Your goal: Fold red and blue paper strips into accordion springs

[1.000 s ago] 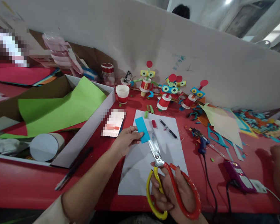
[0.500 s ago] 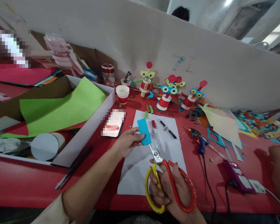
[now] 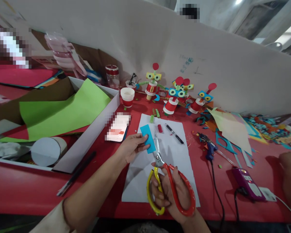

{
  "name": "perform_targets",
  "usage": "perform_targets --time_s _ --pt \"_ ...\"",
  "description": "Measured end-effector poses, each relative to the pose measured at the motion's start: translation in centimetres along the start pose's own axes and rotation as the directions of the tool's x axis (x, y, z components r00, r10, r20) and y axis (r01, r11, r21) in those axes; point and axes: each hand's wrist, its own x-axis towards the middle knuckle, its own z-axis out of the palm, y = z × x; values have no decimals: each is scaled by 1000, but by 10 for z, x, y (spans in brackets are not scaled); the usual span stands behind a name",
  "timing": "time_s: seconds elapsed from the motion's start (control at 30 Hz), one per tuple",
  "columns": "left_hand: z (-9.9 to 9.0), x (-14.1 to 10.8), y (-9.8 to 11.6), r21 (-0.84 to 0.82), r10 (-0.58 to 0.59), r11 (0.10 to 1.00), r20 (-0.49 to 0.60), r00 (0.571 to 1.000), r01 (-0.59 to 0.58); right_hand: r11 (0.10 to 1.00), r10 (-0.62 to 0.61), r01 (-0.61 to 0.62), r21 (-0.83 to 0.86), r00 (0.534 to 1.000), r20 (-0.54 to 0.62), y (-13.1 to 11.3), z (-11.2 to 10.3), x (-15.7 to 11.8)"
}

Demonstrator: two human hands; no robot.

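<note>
Red tabletop (image 3: 111, 200) — pen (image 3: 174, 133) (black) lies near scissors (image 3: 157, 158).

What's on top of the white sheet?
On the white sheet: a black pen, a red folded strip, a green one at the far edge. Anything beneath the scissors, blue paper, left hand or right hand is hidden.

A craft workshop, by the look of it: scissors (image 3: 157, 158) over a red tabletop (image 3: 111, 197), a glue gun (image 3: 210, 150) lying on it, cup-bodied figures (image 3: 170, 105) along its far edge. Paper scraps (image 3: 276, 127) crowd the far right corner, a box (image 3: 91, 132) of coloured sheets (image 3: 60, 111) the left edge.
</note>
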Motion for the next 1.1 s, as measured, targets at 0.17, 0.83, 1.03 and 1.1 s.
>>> perform_targets --time_s 0.17,0.83,1.03,1.1 --pt "-1 0 4 -22 -2 1000 -40 999 1 1000 7 -7 15 1000 7 -3 -1 0" --pt "1 -3 -1 83 -38 996 39 999 35 1000 -18 18 -16 1000 -18 -3 -2 -5" --pt "1 -3 -3 51 -111 993 54 992 108 999 10 -8 -52 1000 28 -3 -4 3" --pt "0 -2 -2 28 -126 992 58 990 125 997 21 -17 -70 999 49 -5 -2 6"
